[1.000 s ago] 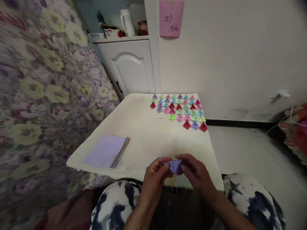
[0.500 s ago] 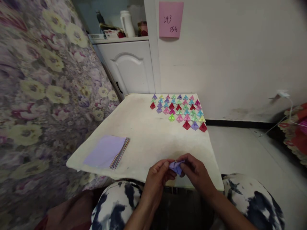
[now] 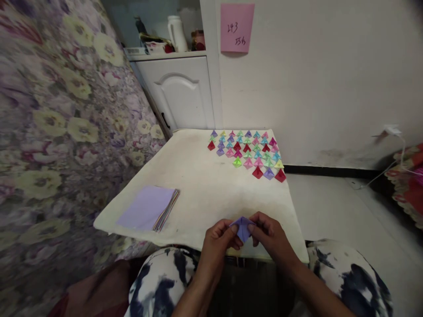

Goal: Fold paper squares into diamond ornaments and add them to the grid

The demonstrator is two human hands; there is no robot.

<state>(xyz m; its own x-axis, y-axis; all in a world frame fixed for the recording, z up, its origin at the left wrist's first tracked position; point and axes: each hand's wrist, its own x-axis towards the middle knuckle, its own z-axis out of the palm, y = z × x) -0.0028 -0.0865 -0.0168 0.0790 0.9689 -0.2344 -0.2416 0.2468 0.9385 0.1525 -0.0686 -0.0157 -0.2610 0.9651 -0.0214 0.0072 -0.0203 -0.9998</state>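
Note:
Between my two hands is a folded purple paper (image 3: 243, 230), kite-shaped with a crease down its middle, held just above the table's near edge. My left hand (image 3: 222, 237) pinches its left corner, thumb on top. On the right corner, my right hand (image 3: 267, 233) grips it the same way, the fingers behind mostly hidden. Farther back on the table, several folded paper pieces (image 3: 247, 163) in red, pink, green, blue, purple and yellow lie in rows. To the left rests a stack of square paper sheets (image 3: 145, 209), a purple one on top.
The cream-covered table (image 3: 198, 185) spans the space before my knees. A flowered curtain (image 3: 76, 145) hangs along the left. Behind stand a white cabinet (image 3: 180, 94) and a wall with a pink note (image 3: 237, 28). At right, a cable (image 3: 401, 152) hangs from a socket.
The purple paper has turned from a tilted, partly gathered shape to a flatter kite facing me. Both thumbs now press on its front. The stack and rows stay in place.

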